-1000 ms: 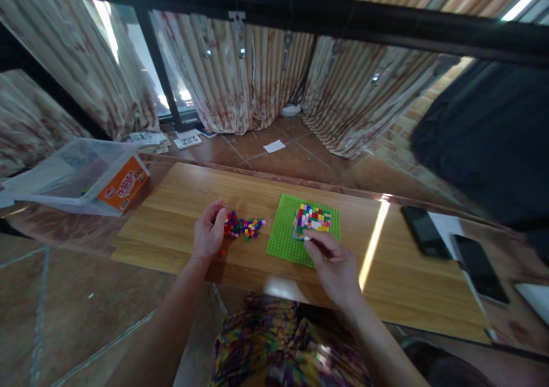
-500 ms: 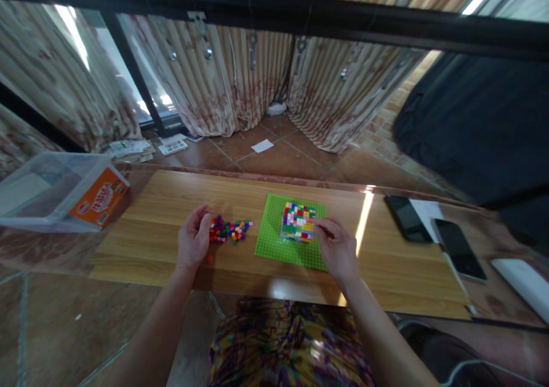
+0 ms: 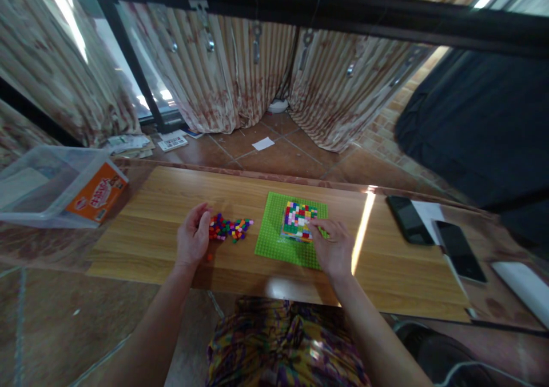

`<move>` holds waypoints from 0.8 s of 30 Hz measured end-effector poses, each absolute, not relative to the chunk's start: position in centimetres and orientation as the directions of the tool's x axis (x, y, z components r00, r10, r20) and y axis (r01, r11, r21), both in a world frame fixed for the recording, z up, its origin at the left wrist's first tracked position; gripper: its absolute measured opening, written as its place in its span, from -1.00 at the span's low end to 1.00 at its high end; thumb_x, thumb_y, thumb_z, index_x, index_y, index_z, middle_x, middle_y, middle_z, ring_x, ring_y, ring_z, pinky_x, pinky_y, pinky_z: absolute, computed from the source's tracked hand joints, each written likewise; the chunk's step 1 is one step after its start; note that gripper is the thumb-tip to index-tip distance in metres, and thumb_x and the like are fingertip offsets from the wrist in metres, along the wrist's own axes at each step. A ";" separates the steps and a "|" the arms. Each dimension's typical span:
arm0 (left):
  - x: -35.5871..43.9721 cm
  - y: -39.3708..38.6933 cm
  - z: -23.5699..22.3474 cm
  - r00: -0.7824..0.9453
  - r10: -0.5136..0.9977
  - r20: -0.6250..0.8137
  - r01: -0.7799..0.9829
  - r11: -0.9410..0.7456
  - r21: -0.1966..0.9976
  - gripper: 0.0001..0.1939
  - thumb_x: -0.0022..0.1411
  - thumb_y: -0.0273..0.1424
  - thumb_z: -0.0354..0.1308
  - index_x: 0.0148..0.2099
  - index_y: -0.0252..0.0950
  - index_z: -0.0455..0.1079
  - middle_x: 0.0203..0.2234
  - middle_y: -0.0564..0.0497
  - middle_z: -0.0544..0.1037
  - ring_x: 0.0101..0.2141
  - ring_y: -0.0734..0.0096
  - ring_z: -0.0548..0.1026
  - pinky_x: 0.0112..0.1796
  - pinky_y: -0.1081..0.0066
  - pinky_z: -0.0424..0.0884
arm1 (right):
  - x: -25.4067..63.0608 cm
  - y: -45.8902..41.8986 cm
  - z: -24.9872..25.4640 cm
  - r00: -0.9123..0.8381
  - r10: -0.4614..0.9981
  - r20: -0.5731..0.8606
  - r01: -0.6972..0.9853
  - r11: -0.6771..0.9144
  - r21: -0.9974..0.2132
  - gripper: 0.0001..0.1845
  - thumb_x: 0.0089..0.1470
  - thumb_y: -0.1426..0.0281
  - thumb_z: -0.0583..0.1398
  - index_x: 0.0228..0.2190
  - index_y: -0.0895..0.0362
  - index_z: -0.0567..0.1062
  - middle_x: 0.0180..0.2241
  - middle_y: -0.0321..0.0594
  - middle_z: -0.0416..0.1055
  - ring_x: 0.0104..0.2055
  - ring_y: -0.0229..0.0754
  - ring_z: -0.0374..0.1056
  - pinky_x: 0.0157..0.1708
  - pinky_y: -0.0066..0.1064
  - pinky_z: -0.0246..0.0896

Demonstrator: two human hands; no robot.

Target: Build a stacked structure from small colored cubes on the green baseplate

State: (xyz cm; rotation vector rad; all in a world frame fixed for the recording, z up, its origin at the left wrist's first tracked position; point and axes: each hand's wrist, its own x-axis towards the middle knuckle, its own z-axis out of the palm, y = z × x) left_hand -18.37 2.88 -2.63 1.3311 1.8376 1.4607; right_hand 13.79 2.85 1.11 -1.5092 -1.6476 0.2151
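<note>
A square block build (image 3: 295, 220) of many small coloured bricks stands on a green studded baseplate (image 3: 268, 235). My right hand (image 3: 334, 244) reaches over its right side, thumb and forefinger pinched together at the top layer. Whatever lies between those fingertips is too small to make out. Left of the baseplate, a pile of loose bricks (image 3: 229, 228) is spread on the wooden board. My left hand (image 3: 193, 235) rests against the pile's left edge, loosely curved, with a gap between thumb and fingers. One orange brick (image 3: 210, 257) lies apart, nearer to me.
A clear plastic bin (image 3: 55, 187) with an orange label stands at the far left. Two dark phones, one a black phone (image 3: 409, 220) and one a grey-edged phone (image 3: 461, 251), lie at the right near white paper (image 3: 429, 215). A white object (image 3: 521, 290) sits at the right edge.
My right hand has shifted slightly left, its fingertips now further over the top of the build. My left hand stays beside the pile. The view has moved a little.
</note>
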 end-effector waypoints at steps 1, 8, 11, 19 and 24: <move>-18.4 2.9 -2.6 -0.441 0.872 0.211 0.404 -0.017 0.914 -0.47 0.27 -0.03 0.05 0.10 -0.29 0.40 -0.12 -0.14 0.61 -0.12 0.21 0.58 -0.05 0.21 0.50 | 13.8 2.8 1.1 0.123 0.880 0.458 0.723 0.237 -0.649 -0.81 0.17 0.27 0.24 -0.39 0.03 0.63 -0.33 -0.19 0.62 -0.26 -0.06 0.43 -0.21 -0.23 0.28; -18.4 2.9 -2.7 -0.442 0.871 0.216 0.390 -0.031 0.920 -0.47 0.27 -0.03 0.05 0.10 -0.30 0.40 -0.11 -0.15 0.62 -0.10 0.20 0.58 -0.01 0.18 0.49 | 13.4 3.0 1.2 0.176 0.884 0.433 0.728 0.179 -0.662 -0.78 0.17 0.26 0.20 -0.41 0.04 0.62 -0.36 -0.20 0.61 -0.31 -0.07 0.42 -0.25 -0.25 0.29; -18.3 2.9 -2.7 -0.443 0.870 0.217 0.398 -0.026 0.917 -0.47 0.27 -0.04 0.05 0.11 -0.30 0.40 -0.10 -0.15 0.61 -0.09 0.19 0.58 -0.01 0.17 0.49 | 13.4 2.8 1.5 0.170 0.884 0.436 0.752 0.170 -0.637 -0.77 0.17 0.27 0.18 -0.40 0.04 0.62 -0.34 -0.19 0.61 -0.32 -0.07 0.41 -0.26 -0.26 0.28; -18.1 2.8 -2.3 -0.444 0.868 0.221 0.417 -0.018 0.909 -0.51 0.29 -0.07 0.04 0.10 -0.28 0.40 -0.11 -0.13 0.62 -0.10 0.22 0.58 -0.02 0.20 0.49 | 14.4 2.4 1.8 0.084 0.852 0.517 0.806 0.247 -0.538 -0.73 0.22 0.37 0.11 -0.31 0.06 0.63 -0.31 -0.15 0.58 -0.27 -0.07 0.39 -0.21 -0.23 0.29; -18.3 2.8 -2.8 -0.441 0.869 0.224 0.414 -0.024 0.910 -0.50 0.28 -0.06 0.04 0.11 -0.27 0.40 -0.11 -0.12 0.62 -0.12 0.21 0.58 -0.04 0.19 0.49 | 14.6 2.4 1.2 -0.046 0.845 0.532 0.831 0.328 -0.450 -0.66 0.24 0.44 0.06 -0.19 0.05 0.64 -0.21 -0.11 0.52 -0.18 -0.05 0.34 -0.16 -0.19 0.30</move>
